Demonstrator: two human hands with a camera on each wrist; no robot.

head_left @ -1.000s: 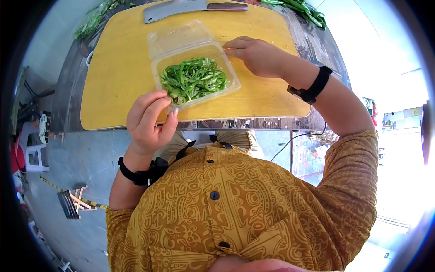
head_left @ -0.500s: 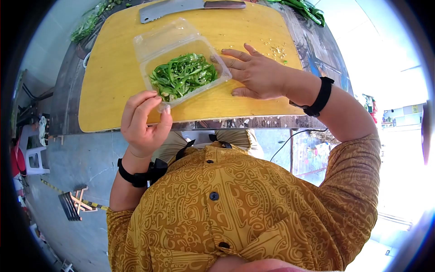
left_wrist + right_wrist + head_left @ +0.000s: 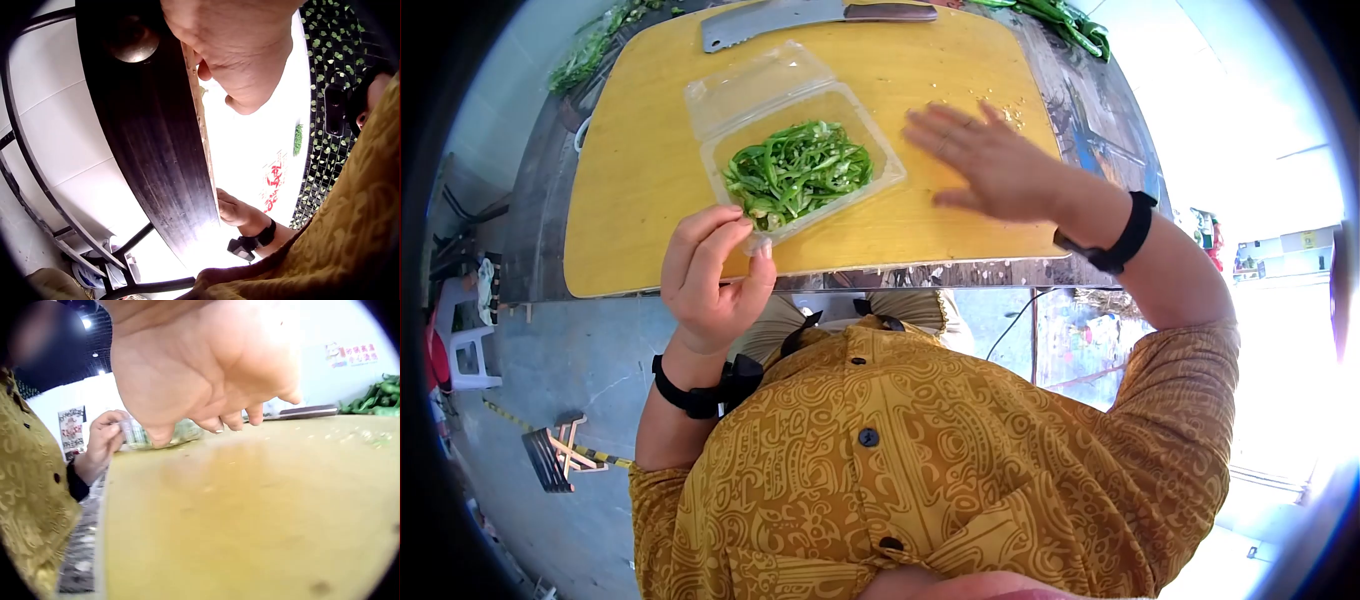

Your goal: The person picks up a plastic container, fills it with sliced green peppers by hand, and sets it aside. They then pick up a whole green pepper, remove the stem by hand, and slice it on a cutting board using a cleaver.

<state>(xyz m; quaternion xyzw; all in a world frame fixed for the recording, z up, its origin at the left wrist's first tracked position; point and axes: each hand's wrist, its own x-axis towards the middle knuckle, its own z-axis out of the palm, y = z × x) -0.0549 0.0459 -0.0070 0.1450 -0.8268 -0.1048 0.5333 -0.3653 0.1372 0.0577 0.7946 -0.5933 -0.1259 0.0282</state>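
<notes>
A clear plastic container (image 3: 888, 170) sits on the yellow cutting board (image 3: 960, 235), its hinged lid (image 3: 760, 88) folded back on the far side. Shredded green peppers (image 3: 800, 168) fill much of it. My left hand (image 3: 712, 275) pinches the container's near left corner between thumb and fingers. To the right of the container, my right hand (image 3: 1000, 165) is spread flat over the board, blurred by motion, holding nothing. In the right wrist view its palm (image 3: 212, 375) faces down close over the board, fingertips near the surface.
A cleaver (image 3: 772, 22) with a dark handle lies along the board's far edge. Pale seeds (image 3: 1005, 112) are scattered at the far right of the board. Whole green peppers (image 3: 1065, 25) lie at the table's far right, leafy green scraps (image 3: 595, 60) at the far left.
The container has shifted left and turned slightly, with my left hand still pinching its corner. My right hand has left the container's right side, its fingers spreading, and moved right over the board.
</notes>
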